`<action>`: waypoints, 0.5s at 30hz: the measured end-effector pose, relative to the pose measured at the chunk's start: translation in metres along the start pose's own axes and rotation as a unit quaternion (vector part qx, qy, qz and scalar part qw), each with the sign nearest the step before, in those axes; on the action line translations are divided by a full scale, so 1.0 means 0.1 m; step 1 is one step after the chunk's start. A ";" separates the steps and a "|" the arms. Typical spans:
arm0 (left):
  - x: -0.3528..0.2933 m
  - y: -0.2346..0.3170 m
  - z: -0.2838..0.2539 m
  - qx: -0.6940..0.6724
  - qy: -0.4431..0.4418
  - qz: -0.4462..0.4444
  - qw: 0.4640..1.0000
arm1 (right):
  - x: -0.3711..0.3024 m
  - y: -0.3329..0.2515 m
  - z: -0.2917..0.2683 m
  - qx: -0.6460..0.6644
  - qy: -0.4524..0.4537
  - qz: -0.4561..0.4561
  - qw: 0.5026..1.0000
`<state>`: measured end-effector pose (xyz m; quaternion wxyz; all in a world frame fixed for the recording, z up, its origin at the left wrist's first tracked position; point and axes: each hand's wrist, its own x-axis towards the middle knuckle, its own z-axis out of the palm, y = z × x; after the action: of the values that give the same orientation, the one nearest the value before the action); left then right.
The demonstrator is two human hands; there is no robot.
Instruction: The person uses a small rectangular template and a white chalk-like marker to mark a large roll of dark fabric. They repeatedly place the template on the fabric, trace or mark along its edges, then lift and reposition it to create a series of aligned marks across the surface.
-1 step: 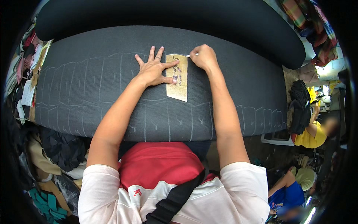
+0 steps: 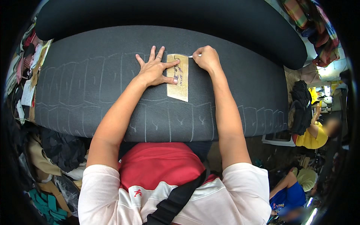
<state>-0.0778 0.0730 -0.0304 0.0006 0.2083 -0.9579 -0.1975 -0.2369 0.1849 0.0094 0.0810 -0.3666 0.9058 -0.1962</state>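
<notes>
A tailoring workshop: chalk-marked dark fabric (image 2: pixel 112 97), cloth piles (image 2: pixel 62 150), seated workers (image 2: pixel 313 137).

Dark charcoal fabric (image 2: pixel 93 93) is showing pale chalk outlines in repeated rows. A tan cardboard template (image 2: pixel 179 85) is lying on it, and a small white chalk (image 2: pixel 194 56) is showing.

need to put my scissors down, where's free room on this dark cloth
The dark cloth lies bare right of the right hand, and left of the left hand toward the scrap pile. It is crowded mid-cloth, where the left hand presses the cardboard template and the right holds chalk.
</notes>
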 end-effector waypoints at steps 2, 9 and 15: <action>-0.01 0.01 0.01 0.006 0.003 -0.004 1.000 | -0.09 0.05 0.06 0.004 0.042 -0.070 0.997; -0.03 0.05 -0.03 0.015 0.003 -0.010 1.000 | -1.11 -0.03 0.13 -0.073 0.003 -0.136 0.988; 0.04 0.15 -0.13 0.003 -0.037 0.005 0.999 | -1.52 -0.31 0.11 0.170 -0.006 -0.147 0.974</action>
<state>-0.0861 0.0789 -0.0129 -0.0344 0.1958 -0.9589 -0.2025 -0.1049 0.2664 0.0125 0.1175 -0.4779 0.7946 -0.3555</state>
